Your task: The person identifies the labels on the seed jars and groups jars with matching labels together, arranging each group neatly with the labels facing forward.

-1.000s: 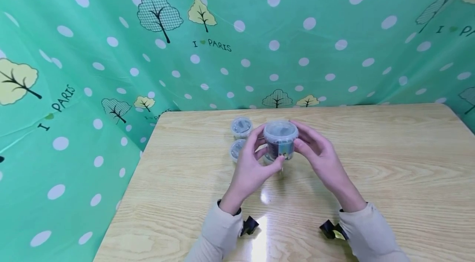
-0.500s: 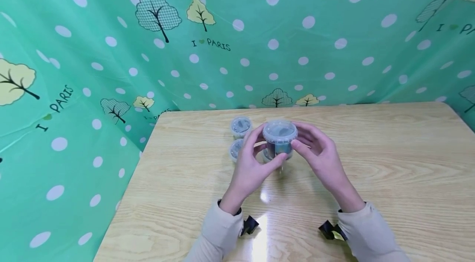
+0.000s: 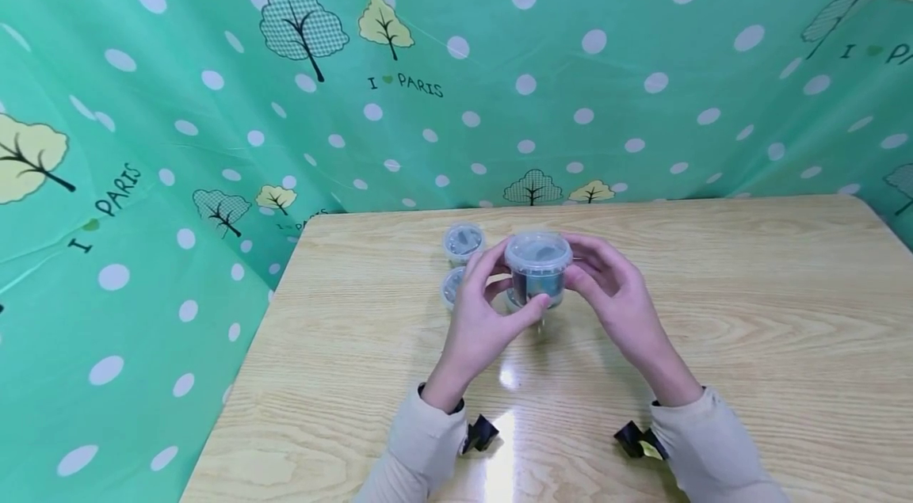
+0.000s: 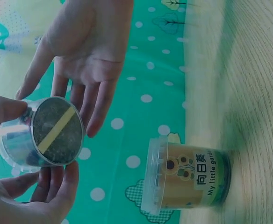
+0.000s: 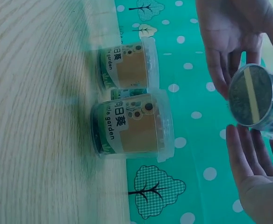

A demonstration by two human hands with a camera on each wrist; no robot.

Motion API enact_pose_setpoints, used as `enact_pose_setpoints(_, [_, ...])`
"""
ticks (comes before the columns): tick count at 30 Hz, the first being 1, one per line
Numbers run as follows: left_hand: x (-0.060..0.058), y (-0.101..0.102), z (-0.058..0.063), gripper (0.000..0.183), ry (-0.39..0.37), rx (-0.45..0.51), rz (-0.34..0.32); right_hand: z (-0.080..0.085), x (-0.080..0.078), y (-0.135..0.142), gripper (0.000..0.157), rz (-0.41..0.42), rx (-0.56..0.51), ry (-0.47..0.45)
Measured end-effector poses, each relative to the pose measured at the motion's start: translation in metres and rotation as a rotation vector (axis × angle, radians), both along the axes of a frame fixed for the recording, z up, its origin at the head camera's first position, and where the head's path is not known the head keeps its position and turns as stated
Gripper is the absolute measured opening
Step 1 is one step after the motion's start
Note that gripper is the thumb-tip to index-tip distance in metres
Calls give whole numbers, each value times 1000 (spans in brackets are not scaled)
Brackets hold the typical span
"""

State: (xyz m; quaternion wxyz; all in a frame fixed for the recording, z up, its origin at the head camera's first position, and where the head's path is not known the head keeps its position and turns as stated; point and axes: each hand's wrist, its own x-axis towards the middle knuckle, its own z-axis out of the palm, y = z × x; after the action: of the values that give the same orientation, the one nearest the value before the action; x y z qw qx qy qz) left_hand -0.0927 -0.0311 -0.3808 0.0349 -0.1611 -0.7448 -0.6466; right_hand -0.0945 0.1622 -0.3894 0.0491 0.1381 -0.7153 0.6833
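Note:
Above the table I hold a clear lidded plastic cup between both hands. My left hand grips its left side, thumb across the near face and fingers behind. The right hand has its thumb against the right side, its fingers around the back. From below, the cup's base looks dark with a pale yellow strip across it. Under the held cup stands another lidded cup, labelled "My little garden" with sunflowers; in the head view it is mostly hidden.
Left of the hands, one lidded cup stands farther back, with a second cup nearer and partly behind my left hand. The wooden table meets a green dotted cloth at its back edge.
The held cup has turned slightly between my hands, its visible label shifting. Otherwise the hands stay in nearly the same place, and the cups on the table have not moved.

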Motion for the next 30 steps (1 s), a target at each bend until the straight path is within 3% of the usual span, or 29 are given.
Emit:
enact_pose_setpoints(6, [1,0,0,74,-2,33,-43,-1,0,0,43,43,-8,-23])
enact_pose_setpoints(13, [2,3,-1,72,-3,52,-66,-1,0,0,42,-4,-7,41])
enact_pose_setpoints(22, [5,7,1,75,33,18,-19,-1,-2,-2,41,-48,-37,68])
enact_pose_setpoints(30, [3,7,-2,72,16,55,-8,-2,-1,-2,41,-51,-52,51])
